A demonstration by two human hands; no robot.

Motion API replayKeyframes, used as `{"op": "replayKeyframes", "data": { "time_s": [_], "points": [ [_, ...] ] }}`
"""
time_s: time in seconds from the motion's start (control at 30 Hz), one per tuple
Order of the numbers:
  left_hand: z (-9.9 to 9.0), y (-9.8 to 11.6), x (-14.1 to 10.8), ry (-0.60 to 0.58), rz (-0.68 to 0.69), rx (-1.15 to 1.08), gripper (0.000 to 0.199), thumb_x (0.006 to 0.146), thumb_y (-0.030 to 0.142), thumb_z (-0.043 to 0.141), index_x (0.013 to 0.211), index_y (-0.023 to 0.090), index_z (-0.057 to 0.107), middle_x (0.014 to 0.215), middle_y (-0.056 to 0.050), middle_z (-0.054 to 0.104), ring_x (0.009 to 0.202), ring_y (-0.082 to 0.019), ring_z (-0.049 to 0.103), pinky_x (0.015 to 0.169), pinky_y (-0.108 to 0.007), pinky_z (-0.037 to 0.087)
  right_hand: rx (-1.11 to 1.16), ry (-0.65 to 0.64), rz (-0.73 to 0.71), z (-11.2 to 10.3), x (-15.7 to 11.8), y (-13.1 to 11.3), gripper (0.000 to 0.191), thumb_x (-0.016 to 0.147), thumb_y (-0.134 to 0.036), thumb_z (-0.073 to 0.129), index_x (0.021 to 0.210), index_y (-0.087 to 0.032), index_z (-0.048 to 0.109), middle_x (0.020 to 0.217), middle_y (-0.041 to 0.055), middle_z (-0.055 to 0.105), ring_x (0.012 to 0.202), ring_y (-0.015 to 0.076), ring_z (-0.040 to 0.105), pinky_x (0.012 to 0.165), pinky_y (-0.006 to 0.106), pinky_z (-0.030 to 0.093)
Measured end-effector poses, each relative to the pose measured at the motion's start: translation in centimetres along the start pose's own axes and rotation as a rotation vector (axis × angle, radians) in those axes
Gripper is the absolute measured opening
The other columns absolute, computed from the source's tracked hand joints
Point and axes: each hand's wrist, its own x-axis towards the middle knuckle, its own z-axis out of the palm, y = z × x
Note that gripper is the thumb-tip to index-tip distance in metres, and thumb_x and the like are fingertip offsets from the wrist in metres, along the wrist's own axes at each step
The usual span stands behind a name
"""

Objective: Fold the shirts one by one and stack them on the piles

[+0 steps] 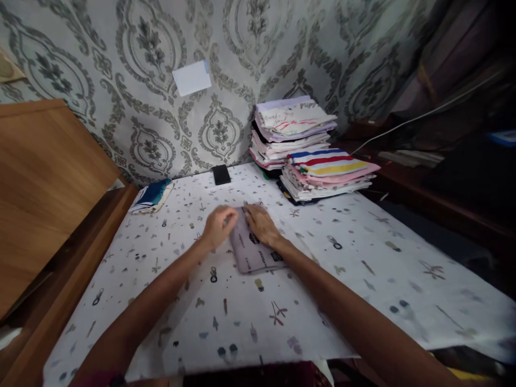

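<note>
A folded greyish-mauve garment (245,250) with dark printed lettering lies on a white patterned sheet (181,301). My right hand (262,224) rests flat on its upper part, fingers stretched out over the fabric. Just beside the garment's upper left edge is my left hand (220,226), slightly blurred, with its fingers curled in and nothing visible in them. Whether its fingertips touch the cloth is hard to make out.
Behind to the right stand a tall stack of folded clothes (296,131) and a lower stack topped with a striped cloth (328,166). A black phone-like object (221,174) lies near the wall, a small teal-and-cream folded pile (152,196) at far left. A wooden panel (48,183) borders the left.
</note>
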Motion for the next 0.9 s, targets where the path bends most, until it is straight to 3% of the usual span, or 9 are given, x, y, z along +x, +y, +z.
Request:
{"op": "replayKeyframes", "data": {
  "time_s": [0.07,0.17,0.27,0.43,0.63,0.8,0.9],
  "points": [
    [-0.9,-2.1,2.5,0.063,-0.189,-0.026,0.01,0.086,0.018,0.057,0.084,0.021,0.066,0.091,-0.004,0.067,0.09,-0.021,0.06,0.088,-0.032,0.047,0.002,0.022,-0.01,0.1,-0.1,0.1,0.043,0.1,-0.021,0.034,0.134,-0.012,0.059,0.136,0.0151,0.064,0.129,0.0253,0.055,0.115,0.042,0.036],
    [-0.8,-4.6,5.2,-0.021,-0.296,-0.07,0.014,0.08,0.02,0.062,0.066,0.019,0.059,0.067,0.0,0.058,0.068,-0.018,0.054,0.071,-0.028,0.044,-0.027,0.034,-0.019,0.3,-0.2,0.0,0.042,0.098,-0.02,0.038,0.133,-0.012,0.06,0.135,0.0148,0.064,0.13,0.0259,0.054,0.115,0.042,0.035],
    [-0.1,-5.9,6.2,-0.117,-0.291,-0.122,0.024,0.076,0.023,0.065,0.056,0.019,0.054,0.053,0.004,0.047,0.055,-0.014,0.045,0.06,-0.025,0.038,-0.073,0.017,-0.023,0.4,-0.3,-0.2,0.044,0.099,-0.021,0.038,0.136,-0.011,0.058,0.141,0.0161,0.06,0.134,0.0264,0.051,0.118,0.043,0.032],
    [0.5,-6.0,6.5,-0.169,-0.226,-0.187,0.017,0.075,0.022,0.062,0.062,0.019,0.052,0.057,0.006,0.047,0.058,-0.012,0.045,0.061,-0.023,0.036,-0.143,-0.039,-0.006,0.6,-0.6,-0.5,0.047,0.101,-0.022,0.035,0.142,-0.008,0.053,0.154,0.0185,0.048,0.146,0.0278,0.039,0.122,0.047,0.025],
    [-0.1,-5.8,6.6,-0.247,-0.13,-0.135,0.015,0.083,0.027,0.056,0.07,0.021,0.051,0.062,0.005,0.048,0.061,-0.013,0.045,0.062,-0.023,0.037,-0.174,-0.053,-0.021,0.8,-0.6,-0.5,0.049,0.102,-0.024,0.032,0.146,-0.011,0.05,0.156,0.0169,0.046,0.148,0.0274,0.036,0.122,0.048,0.024],
    [-0.4,-5.6,6.2,-0.264,-0.089,0.023,0.017,0.085,0.024,0.056,0.069,0.023,0.05,0.062,0.003,0.048,0.065,-0.017,0.045,0.069,-0.026,0.039,-0.157,-0.078,-0.007,0.8,-0.7,-0.5,0.052,0.103,-0.025,0.029,0.148,-0.005,0.047,0.158,0.02,0.042,0.149,0.0299,0.033,0.123,0.049,0.022],
    [-0.7,-5.2,5.5,-0.248,-0.081,0.096,0.014,0.087,0.022,0.055,0.073,0.023,0.053,0.072,-0.001,0.052,0.08,-0.021,0.051,0.08,-0.029,0.041,-0.131,-0.057,-0.018,1.1,-0.7,-0.3,0.052,0.102,-0.026,0.028,0.148,-0.008,0.047,0.158,0.018,0.042,0.15,0.0289,0.032,0.123,0.05,0.021]
  ]
}}
